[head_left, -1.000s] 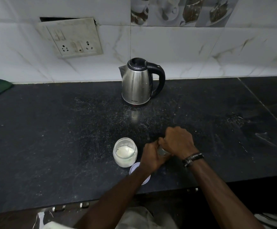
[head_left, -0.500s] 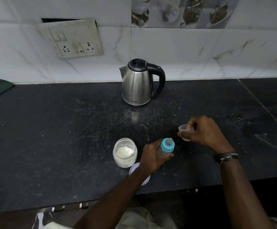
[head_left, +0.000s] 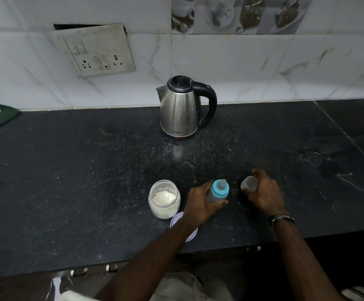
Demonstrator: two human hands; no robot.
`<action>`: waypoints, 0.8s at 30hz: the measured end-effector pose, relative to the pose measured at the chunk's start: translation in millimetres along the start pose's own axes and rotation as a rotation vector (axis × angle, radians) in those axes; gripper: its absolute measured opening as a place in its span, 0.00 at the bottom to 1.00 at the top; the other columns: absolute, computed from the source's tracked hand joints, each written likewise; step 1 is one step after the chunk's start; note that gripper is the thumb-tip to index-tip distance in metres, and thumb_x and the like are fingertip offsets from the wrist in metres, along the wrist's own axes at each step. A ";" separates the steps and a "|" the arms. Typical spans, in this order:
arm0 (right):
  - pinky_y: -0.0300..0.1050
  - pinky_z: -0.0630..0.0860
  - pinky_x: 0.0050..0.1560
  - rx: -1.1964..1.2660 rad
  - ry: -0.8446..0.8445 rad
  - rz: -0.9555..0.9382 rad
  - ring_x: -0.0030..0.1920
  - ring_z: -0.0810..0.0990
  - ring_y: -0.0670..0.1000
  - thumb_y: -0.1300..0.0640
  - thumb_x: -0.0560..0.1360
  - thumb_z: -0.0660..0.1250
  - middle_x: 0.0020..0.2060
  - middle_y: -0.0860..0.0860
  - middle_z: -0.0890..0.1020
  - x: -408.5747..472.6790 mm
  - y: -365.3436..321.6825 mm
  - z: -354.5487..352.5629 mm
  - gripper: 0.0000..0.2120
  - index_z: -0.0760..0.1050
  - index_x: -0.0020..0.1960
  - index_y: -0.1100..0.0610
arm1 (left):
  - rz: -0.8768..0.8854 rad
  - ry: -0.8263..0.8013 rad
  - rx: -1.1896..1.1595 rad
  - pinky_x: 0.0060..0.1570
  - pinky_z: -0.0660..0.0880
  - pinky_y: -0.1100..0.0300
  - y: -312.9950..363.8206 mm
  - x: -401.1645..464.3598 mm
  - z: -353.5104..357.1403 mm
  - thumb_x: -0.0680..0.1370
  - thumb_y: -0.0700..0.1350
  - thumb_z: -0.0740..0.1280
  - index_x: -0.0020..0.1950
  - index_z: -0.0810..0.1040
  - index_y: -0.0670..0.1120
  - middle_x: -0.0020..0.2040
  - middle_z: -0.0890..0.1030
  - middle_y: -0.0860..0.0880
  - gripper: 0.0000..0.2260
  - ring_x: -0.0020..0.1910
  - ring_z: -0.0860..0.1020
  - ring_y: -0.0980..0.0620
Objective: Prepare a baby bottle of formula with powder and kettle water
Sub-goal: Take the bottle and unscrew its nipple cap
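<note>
A baby bottle (head_left: 218, 192) with a blue collar and a grey teat stands on the black counter (head_left: 90, 181), and my left hand (head_left: 200, 203) is wrapped around its body. Just to its right, my right hand (head_left: 263, 194) holds the bottle's clear cap (head_left: 249, 183) low over the counter. An open glass jar (head_left: 164, 198) with white powder stands left of my left hand. Its white lid (head_left: 182, 227) lies partly under my left forearm. The steel kettle (head_left: 180, 107) with a black handle stands at the back by the wall.
A green cloth (head_left: 3, 115) lies at the far left against the tiled wall. A socket panel (head_left: 94, 51) hangs on the wall above. White specks dust the counter. The counter's front edge runs just below my wrists.
My right hand pulled the clear cap off the bottle, swung it out to the right, then brought it down closer to the counter beside the bottle. My left hand kept hold of the bottle.
</note>
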State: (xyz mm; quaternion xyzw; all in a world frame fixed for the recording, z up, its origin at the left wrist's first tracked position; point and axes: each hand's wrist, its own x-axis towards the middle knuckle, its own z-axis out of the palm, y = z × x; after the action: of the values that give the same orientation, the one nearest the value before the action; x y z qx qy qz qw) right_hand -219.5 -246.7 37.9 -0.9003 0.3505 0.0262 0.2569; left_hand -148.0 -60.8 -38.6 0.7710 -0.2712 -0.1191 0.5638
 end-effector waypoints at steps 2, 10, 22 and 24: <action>0.58 0.75 0.62 -0.025 -0.016 -0.005 0.64 0.76 0.60 0.56 0.69 0.77 0.67 0.58 0.75 2.0 -1.4 -0.1 0.39 0.62 0.75 0.55 | 0.002 0.005 -0.003 0.63 0.78 0.54 -0.1 0.1 -0.6 0.70 0.48 0.79 0.68 0.77 0.45 0.63 0.82 0.49 0.28 0.61 0.80 0.56; 0.54 0.74 0.60 -0.136 -0.099 -0.034 0.65 0.74 0.59 0.53 0.66 0.80 0.68 0.57 0.73 3.2 -5.3 -6.9 0.44 0.61 0.75 0.55 | -0.007 0.008 -0.019 0.62 0.78 0.54 -1.7 0.0 0.1 0.70 0.48 0.80 0.67 0.78 0.46 0.62 0.83 0.50 0.28 0.60 0.81 0.57; 0.43 0.70 0.35 -0.235 -0.075 -0.260 0.36 0.77 0.47 0.35 0.78 0.58 0.36 0.49 0.80 -27.1 -84.0 -44.2 0.21 0.77 0.43 0.52 | -0.005 -0.006 -0.057 0.59 0.79 0.56 -2.8 0.1 -1.0 0.69 0.49 0.80 0.65 0.79 0.49 0.59 0.83 0.56 0.26 0.57 0.81 0.60; 0.45 0.72 0.39 -0.335 -0.128 -0.255 0.37 0.78 0.50 0.31 0.77 0.55 0.34 0.49 0.77 -32.3 -94.7 -34.7 0.26 0.72 0.36 0.52 | -0.026 -0.007 -0.081 0.55 0.81 0.52 -3.2 0.8 -1.5 0.68 0.51 0.80 0.62 0.81 0.48 0.55 0.85 0.53 0.24 0.53 0.83 0.59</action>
State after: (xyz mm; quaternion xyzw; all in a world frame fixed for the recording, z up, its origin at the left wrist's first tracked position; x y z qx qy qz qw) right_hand -187.4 -184.6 117.4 -0.9640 0.2075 0.1083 0.1265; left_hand -145.8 -59.3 -41.0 0.7508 -0.2579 -0.1400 0.5918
